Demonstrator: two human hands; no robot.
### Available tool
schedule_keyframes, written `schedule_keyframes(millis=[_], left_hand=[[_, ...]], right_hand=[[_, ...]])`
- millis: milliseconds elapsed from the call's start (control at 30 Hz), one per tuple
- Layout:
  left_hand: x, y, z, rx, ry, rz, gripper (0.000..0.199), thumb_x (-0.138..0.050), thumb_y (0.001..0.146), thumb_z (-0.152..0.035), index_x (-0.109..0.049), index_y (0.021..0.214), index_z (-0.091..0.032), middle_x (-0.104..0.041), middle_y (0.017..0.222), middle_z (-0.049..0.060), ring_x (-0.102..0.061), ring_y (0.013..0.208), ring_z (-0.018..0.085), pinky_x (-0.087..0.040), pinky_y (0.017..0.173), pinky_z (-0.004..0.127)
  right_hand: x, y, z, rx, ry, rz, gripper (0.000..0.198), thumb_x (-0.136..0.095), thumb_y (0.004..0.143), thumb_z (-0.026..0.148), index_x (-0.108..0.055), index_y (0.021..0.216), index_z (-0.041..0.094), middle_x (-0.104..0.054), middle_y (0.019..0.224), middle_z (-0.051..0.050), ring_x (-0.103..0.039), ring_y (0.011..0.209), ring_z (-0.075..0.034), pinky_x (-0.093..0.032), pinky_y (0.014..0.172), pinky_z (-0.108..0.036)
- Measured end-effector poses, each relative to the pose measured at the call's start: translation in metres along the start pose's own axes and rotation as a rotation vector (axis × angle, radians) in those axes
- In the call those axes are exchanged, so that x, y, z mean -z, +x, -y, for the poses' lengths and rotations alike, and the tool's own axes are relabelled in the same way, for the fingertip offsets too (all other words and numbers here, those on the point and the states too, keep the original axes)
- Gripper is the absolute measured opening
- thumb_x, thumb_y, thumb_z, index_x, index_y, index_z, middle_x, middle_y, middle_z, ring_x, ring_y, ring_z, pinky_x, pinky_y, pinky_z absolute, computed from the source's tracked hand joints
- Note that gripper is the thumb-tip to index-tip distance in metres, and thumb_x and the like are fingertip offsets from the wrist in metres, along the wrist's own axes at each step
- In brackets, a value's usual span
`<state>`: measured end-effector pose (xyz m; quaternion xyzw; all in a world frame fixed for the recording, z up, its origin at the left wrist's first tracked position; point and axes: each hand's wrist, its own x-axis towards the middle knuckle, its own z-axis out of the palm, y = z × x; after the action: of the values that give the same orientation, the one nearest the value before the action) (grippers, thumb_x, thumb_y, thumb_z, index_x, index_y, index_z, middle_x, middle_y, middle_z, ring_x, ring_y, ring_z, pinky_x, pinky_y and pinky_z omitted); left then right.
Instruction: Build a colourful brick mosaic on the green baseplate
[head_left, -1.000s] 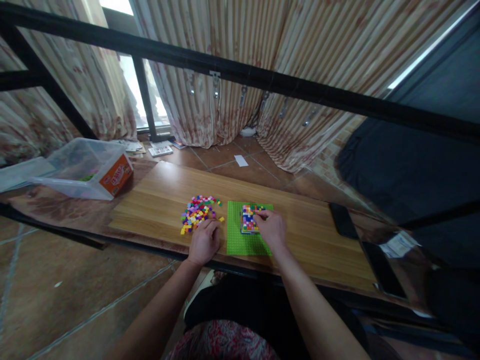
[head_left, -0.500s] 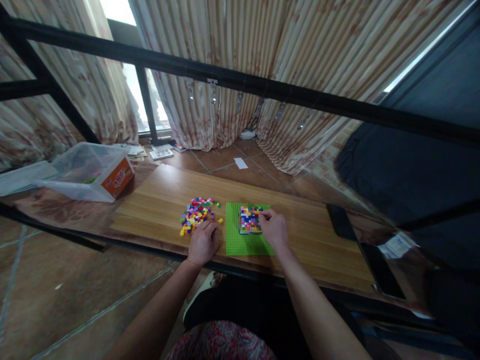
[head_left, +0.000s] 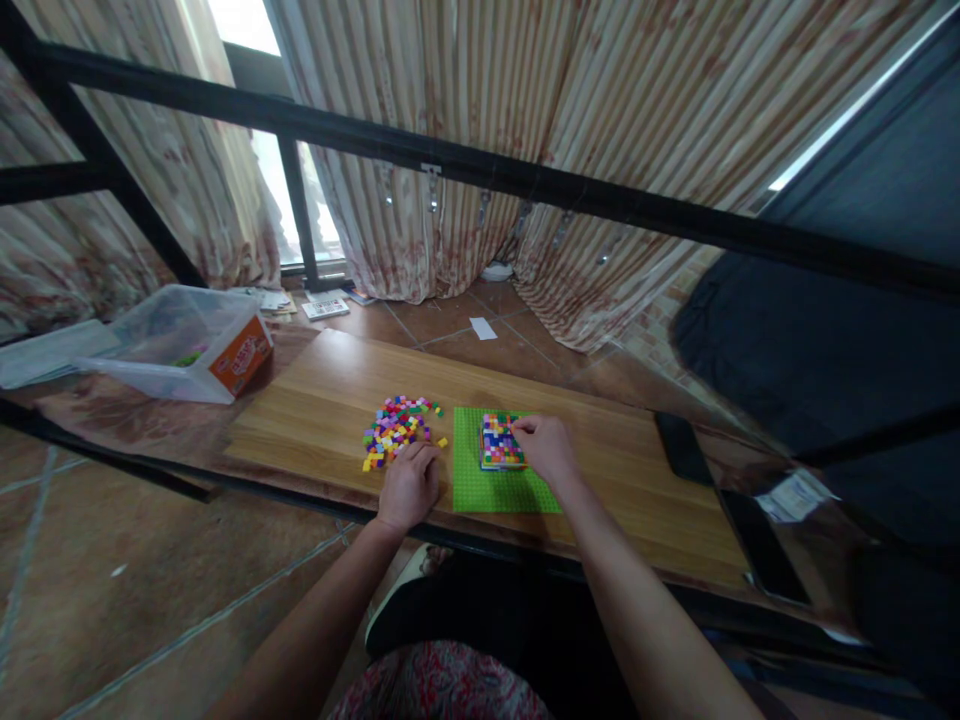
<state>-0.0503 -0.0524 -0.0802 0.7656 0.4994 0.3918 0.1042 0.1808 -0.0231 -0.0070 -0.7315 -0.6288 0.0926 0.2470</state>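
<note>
A green studded baseplate (head_left: 480, 492) lies on the wooden board, bearing a low block built of many-coloured toy bricks (head_left: 498, 443). My right hand (head_left: 549, 447) is over the right side of this block, fingertips pinched together at its top; anything between them is too small to make out. To the left, a loose pile of small coloured bricks (head_left: 395, 425) is spread on the board. At the pile's near edge rests my left hand (head_left: 409, 484), its fingers curled and pointing right; what they hold, if anything, is hidden. A single yellow brick (head_left: 442, 442) lies between pile and baseplate.
A clear plastic box (head_left: 161, 345) with an orange label stands at the left. Across the scene runs a black metal bar (head_left: 480, 172) above the wooden board (head_left: 300, 420). A black phone (head_left: 682, 447) lies at the board's right end.
My right hand has shifted slightly left and up over the brick block, its fingertips still pinched. The left hand stays by the pile. The whole view has moved a little.
</note>
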Motion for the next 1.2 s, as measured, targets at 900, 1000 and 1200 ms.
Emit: schedule_keyframes(millis=[900, 1000, 1200], left_hand=[[0.001, 0.000, -0.002, 0.007, 0.033, 0.019, 0.017, -0.051, 0.089, -0.012, -0.066, 0.093, -0.019, -0.070, 0.102, 0.009, -0.063, 0.099, 0.024, -0.052, 0.089, 0.038], [0.000, -0.001, -0.001, 0.011, 0.026, 0.021, 0.017, -0.051, 0.090, -0.012, -0.066, 0.094, -0.019, -0.070, 0.104, 0.009, -0.064, 0.099, 0.024, -0.052, 0.090, 0.038], [-0.001, -0.001, 0.000, 0.019, 0.033, 0.013, 0.016, -0.052, 0.089, -0.012, -0.066, 0.093, -0.020, -0.071, 0.103, 0.008, -0.064, 0.099, 0.023, -0.052, 0.090, 0.038]], right_hand=[[-0.020, 0.004, -0.017, -0.031, 0.220, -0.181, 0.040, -0.063, 0.082, 0.041, -0.071, 0.110, 0.013, -0.070, 0.117, -0.018, -0.057, 0.116, -0.031, -0.039, 0.104, -0.047], [-0.035, 0.005, -0.022, -0.072, 0.350, -0.150, 0.039, -0.061, 0.082, 0.042, -0.072, 0.108, 0.015, -0.071, 0.113, -0.016, -0.061, 0.110, -0.029, -0.042, 0.102, -0.046], [-0.048, 0.008, -0.029, -0.125, 0.463, -0.139, 0.038, -0.062, 0.079, 0.041, -0.071, 0.106, 0.016, -0.074, 0.103, -0.012, -0.067, 0.092, -0.024, -0.051, 0.088, -0.038]])
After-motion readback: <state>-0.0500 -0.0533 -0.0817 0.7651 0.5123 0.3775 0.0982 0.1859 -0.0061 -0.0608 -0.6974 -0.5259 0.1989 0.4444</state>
